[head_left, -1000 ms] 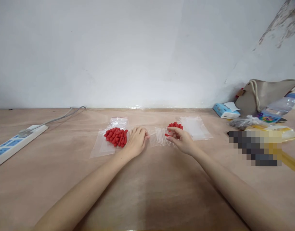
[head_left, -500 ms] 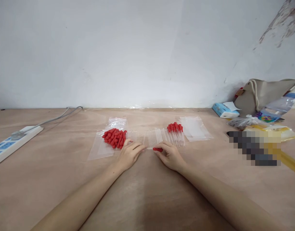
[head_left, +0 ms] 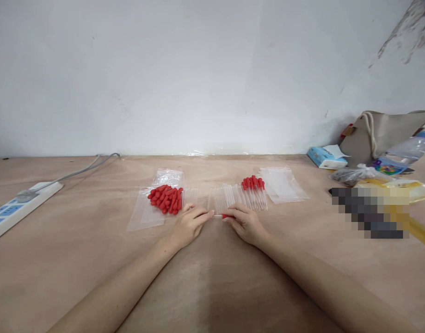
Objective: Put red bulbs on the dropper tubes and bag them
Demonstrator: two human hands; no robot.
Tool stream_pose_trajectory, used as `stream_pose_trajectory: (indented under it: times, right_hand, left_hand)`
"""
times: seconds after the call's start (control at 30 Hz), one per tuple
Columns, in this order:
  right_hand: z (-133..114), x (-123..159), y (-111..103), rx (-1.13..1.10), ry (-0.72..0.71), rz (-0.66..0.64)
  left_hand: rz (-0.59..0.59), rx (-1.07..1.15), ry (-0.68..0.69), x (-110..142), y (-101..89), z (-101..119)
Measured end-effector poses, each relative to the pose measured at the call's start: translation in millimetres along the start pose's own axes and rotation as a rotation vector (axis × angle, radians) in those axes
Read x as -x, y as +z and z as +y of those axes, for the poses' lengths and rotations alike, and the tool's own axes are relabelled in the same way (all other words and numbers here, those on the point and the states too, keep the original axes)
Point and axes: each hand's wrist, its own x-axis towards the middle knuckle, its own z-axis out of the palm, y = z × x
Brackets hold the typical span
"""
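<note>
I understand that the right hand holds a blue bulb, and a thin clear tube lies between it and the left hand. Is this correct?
The colour is wrong: the head view shows a red bulb in the right hand. The rest stands.

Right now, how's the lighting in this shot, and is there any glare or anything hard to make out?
Head view: a soft shadow darkens the table beside the right forearm; head view: glare brightens the plastic bag behind the red caps; head view: the clear tubes blend together; head view: a blocky mosaic hides something.
</note>
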Motion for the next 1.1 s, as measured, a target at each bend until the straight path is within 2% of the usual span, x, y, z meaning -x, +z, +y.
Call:
stream_pose_trajectory:
  times: [0.2, 0.47, 0.87, 1.0, 1.1]
  right_hand:
    - [1.7, 1.4, -0.4, 0.031, -0.031, -0.006]
    - [2.8, 1.4, 0.9, 0.085, -0.077, -0.105]
    - [5.2, -3.6, 1.2, 0.084, -0.031, -0.210]
    - [5.0, -6.9, -3.6, 0.011, 0.013, -0.167]
    - [2.4, -9.4, -2.6, -0.196, 0.181, -0.047]
  left_hand:
    - [-0.048, -0.027, 0.012, -4.6, -3.1, 5.8]
    - [-0.064, -0.038, 0.017, -2.8, -0.3, 9.4]
    - [-0.046, -0.053, 0.003, -3.9, 3.4, 10.8]
    - [-0.011, -0.025, -0.026, -4.9, 4.3, 12.0]
    - [0.007, 0.022, -0.037, -5.6, 5.4, 13.4]
